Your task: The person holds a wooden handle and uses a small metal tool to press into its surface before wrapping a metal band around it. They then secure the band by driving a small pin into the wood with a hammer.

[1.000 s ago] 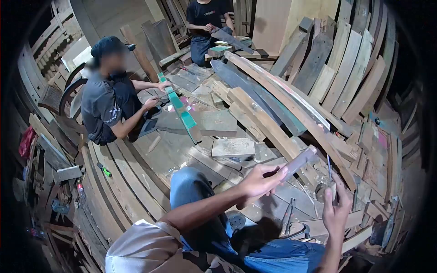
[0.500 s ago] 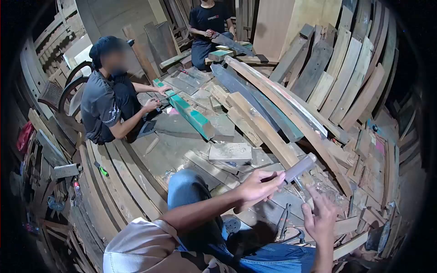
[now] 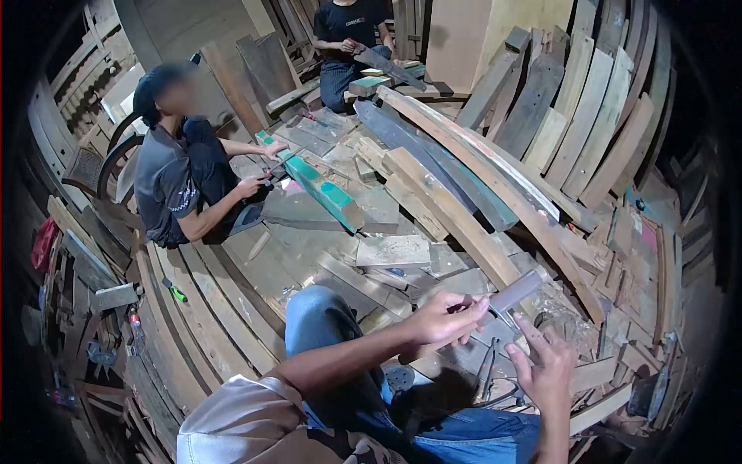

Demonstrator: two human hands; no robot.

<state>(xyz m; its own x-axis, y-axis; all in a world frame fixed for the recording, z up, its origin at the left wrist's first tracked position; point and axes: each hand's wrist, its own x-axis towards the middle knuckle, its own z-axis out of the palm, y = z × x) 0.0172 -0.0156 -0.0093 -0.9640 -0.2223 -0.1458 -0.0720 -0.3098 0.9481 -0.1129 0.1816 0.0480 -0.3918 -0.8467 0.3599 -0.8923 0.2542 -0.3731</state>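
My left hand is closed around the near end of a grey-brown, rounded bar, which points up and to the right. A thin, shiny metal strip slants down from beside the bar towards my right hand. The right hand is raised, its thumb and fingers apart, with the fingertips close to that strip; whether they touch it is unclear. Dark pliers lie below, between my hands and my jeans.
A person at the left handles a green-painted beam. Another person at the back holds a saw. Long planks cross the middle; a pale block lies before my knee. More boards lean at the right.
The view has shifted slightly. The bar has tipped a little lower and to the right in my left hand. My right hand stays near the metal strip, fingers still apart.
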